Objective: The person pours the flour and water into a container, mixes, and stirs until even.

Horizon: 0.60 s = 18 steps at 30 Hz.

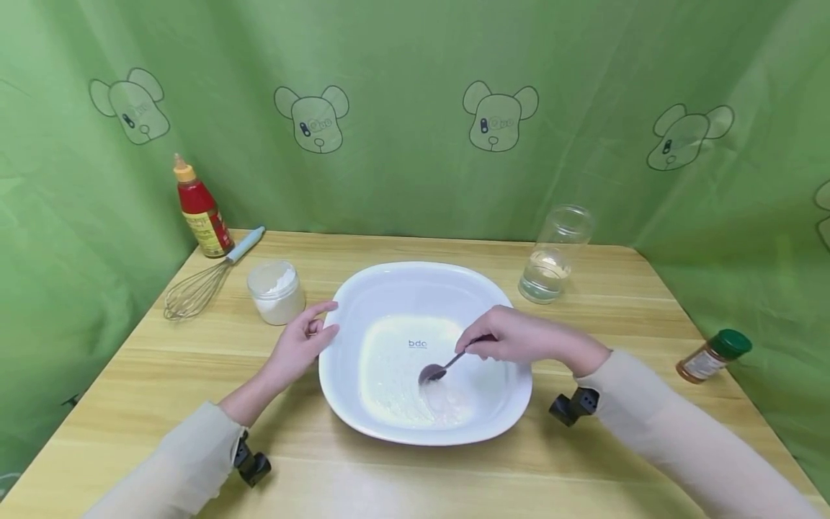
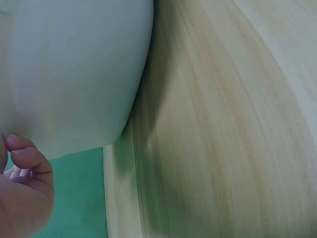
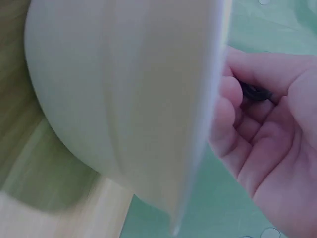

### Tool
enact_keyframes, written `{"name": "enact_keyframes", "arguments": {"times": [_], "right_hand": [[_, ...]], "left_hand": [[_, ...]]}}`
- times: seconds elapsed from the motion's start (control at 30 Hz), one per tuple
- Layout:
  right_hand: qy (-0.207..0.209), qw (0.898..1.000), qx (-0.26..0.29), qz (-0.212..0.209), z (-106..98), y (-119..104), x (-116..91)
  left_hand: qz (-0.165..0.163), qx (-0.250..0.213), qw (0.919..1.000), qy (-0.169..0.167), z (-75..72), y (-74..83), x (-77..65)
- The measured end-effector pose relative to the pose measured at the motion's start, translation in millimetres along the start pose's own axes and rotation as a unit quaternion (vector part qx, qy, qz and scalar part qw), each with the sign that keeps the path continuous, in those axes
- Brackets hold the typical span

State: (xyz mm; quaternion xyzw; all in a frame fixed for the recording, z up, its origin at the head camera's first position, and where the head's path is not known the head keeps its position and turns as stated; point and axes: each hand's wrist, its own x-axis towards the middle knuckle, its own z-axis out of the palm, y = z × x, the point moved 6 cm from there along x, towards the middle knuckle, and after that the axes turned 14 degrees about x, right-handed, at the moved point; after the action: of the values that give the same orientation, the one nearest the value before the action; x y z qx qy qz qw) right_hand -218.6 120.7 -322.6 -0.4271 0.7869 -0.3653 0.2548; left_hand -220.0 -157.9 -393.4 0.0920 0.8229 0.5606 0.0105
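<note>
A white basin [image 1: 421, 281] with a small printed mark on its floor stands in the middle of the table, and clear wet residue with a whitish patch spreads over its bottom. At its left rim, my left hand [image 1: 305, 344] pinches the edge between thumb and forefinger; in the left wrist view the curled fingers [image 2: 28, 157] show beside the basin's outer wall [image 2: 79, 74]. My right hand [image 1: 512, 335] reaches over the right rim and grips a dark spoon [image 1: 432, 373] by its handle. The spoon's bowl is low over the whitish patch. In the right wrist view the handle end [image 3: 255, 92] shows inside the curled hand.
Left of the basin are an open jar of white powder [image 1: 279, 299], a whisk [image 1: 201, 288] and a red squeeze bottle [image 1: 204, 209]. A tall glass of clear liquid [image 1: 545, 277] stands back right, with a green-capped spice jar [image 1: 713, 355] near the right edge.
</note>
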Motion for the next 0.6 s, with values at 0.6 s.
{"name": "enact_keyframes", "arguments": {"times": [0.6], "right_hand": [[0.050, 0.998, -0.002, 0.027, -31, -9, -13]], "left_hand": [[-0.003, 0.002, 1.0000, 0.001, -0.2, 0.3, 0.1]]}}
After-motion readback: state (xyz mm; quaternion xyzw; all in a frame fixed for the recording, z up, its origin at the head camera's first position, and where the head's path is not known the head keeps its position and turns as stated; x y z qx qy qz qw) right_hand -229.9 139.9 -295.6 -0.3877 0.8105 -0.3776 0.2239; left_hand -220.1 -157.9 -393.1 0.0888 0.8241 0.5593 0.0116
